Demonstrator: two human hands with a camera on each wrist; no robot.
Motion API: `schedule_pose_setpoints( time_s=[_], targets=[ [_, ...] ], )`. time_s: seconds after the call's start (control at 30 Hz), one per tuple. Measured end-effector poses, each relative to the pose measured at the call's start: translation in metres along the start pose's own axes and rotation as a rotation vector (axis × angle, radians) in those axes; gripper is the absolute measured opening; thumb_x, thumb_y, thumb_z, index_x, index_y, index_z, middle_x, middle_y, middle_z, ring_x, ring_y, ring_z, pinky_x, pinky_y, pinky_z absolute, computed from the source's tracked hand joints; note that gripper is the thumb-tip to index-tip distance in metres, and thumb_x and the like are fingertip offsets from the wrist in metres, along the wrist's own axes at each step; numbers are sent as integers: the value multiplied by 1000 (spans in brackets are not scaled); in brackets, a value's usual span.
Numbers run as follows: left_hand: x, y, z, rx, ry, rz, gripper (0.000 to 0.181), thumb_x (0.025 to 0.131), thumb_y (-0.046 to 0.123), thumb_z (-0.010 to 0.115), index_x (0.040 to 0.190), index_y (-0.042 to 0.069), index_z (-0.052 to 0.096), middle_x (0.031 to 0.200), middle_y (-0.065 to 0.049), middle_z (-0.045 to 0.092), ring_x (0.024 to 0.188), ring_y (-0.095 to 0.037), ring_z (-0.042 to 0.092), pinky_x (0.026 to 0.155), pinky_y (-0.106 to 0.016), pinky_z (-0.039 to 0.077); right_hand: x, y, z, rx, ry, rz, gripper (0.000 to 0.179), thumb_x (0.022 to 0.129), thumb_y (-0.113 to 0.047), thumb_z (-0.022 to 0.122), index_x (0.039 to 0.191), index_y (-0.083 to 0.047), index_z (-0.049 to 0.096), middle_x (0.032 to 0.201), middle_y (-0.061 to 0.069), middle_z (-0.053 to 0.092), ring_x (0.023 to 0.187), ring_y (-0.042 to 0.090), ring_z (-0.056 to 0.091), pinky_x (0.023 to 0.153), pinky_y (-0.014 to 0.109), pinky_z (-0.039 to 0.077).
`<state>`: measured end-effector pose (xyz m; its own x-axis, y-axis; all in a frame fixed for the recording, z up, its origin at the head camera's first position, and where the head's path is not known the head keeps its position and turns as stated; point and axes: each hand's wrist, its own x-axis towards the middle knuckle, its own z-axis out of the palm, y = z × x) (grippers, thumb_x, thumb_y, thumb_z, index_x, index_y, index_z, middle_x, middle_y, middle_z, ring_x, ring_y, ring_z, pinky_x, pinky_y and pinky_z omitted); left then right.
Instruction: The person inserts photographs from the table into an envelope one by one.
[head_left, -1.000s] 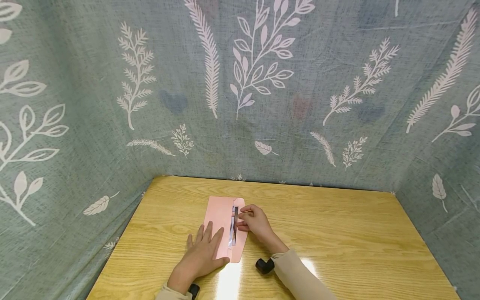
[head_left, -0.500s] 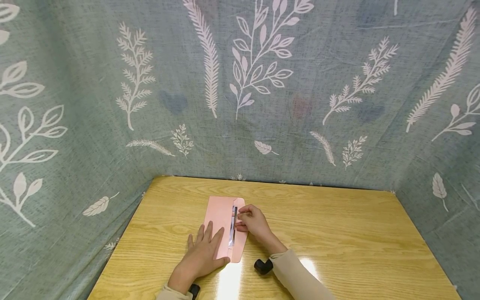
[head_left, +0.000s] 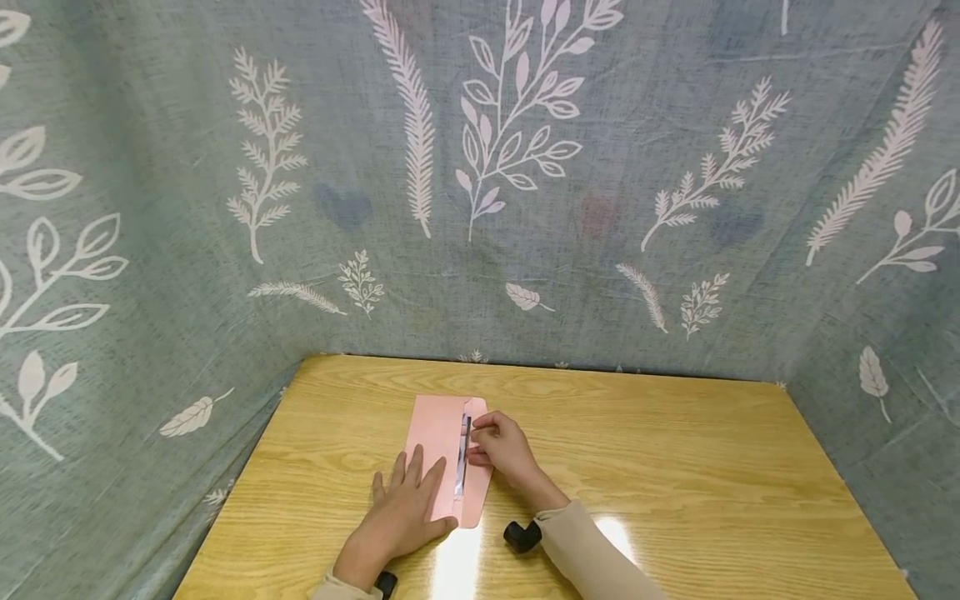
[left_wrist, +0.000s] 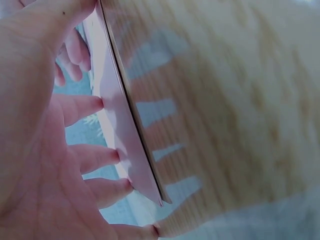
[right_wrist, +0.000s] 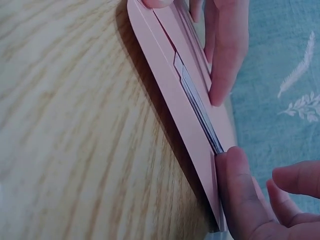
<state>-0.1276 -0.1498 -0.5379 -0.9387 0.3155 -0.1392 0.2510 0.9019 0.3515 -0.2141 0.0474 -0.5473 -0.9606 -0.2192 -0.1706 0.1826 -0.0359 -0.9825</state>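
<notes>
A pink envelope (head_left: pixel 437 423) lies on the table with its flap side opened toward the right. Out of its mouth shows a narrow strip of glossy, dark-and-pale sheets (head_left: pixel 461 477), possibly photos or cards. Spread across the envelope's lower left, my left hand (head_left: pixel 395 517) presses it down, thumb near the bottom edge. My right hand (head_left: pixel 512 454) is over the flap, its fingertips touching the sheets' outer edge. In the right wrist view one finger (right_wrist: pixel 237 172) pushes against the sheets (right_wrist: pixel 197 102), while other fingers stand apart from it.
The wooden table (head_left: pixel 637 467) has a glossy surface with light reflections. A grey-green leaf-patterned cloth (head_left: pixel 480 275) hangs behind and along both sides. Black devices are strapped at both wrists, the right one (head_left: pixel 522 536) sticking out from the sleeve.
The exposed strip of sheets has become narrower as my right fingers moved slightly left, pushing it deeper into the envelope. My left hand stays in place on the envelope.
</notes>
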Motion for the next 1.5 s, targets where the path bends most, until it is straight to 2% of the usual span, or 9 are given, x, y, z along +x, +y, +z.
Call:
schedule_pose_setpoints(
  time_s=[0.13,0.37,0.5,0.73,1.0,1.33,1.5],
  targets=[
    [-1,0,-1,-8,-2,-1,91,85,63,69,156,15,38,161,-27,17,145,-52,14,101,-81,13,-6,-11,4,-14,4,-15,23,98,5,50,118,17,52,107,33,60,87,49,67,75,49,58],
    [-3,0,-2,-17,2,7,90,84,62,70,154,14,40,160,-28,19,145,-53,15,100,-81,13,0,3,4,-19,27,-6,20,97,3,55,115,11,56,102,24,61,75,31,70,69,40,60],
    [-3,-1,0,-13,-6,5,90,85,62,70,155,15,39,161,-27,18,145,-52,14,101,-81,13,-1,3,5,-13,30,-4,20,96,3,56,114,12,56,101,24,61,74,28,69,70,40,60],
    [1,-3,1,-22,-8,-2,90,84,62,70,155,16,39,161,-26,18,145,-52,14,100,-81,12,1,4,4,-14,12,-16,20,96,4,55,114,12,56,103,24,63,77,29,69,71,41,60],
    [4,-6,1,2,2,-1,91,84,64,69,155,15,39,161,-27,19,145,-52,15,101,-81,14,4,9,2,-46,-27,-18,20,96,3,54,114,9,58,104,21,64,85,27,68,75,36,59],
    [10,-3,-8,-8,2,37,89,87,63,66,155,14,38,160,-30,19,143,-54,18,101,-79,19,5,4,-4,-81,0,-29,22,96,-1,58,115,9,59,99,20,65,85,28,68,75,37,59],
    [18,-4,-11,5,38,74,83,92,61,61,156,14,36,160,-27,21,144,-50,21,103,-72,27,1,-4,-14,-92,24,-52,23,97,-3,57,116,9,59,98,23,66,86,34,68,74,40,59]
  ],
)
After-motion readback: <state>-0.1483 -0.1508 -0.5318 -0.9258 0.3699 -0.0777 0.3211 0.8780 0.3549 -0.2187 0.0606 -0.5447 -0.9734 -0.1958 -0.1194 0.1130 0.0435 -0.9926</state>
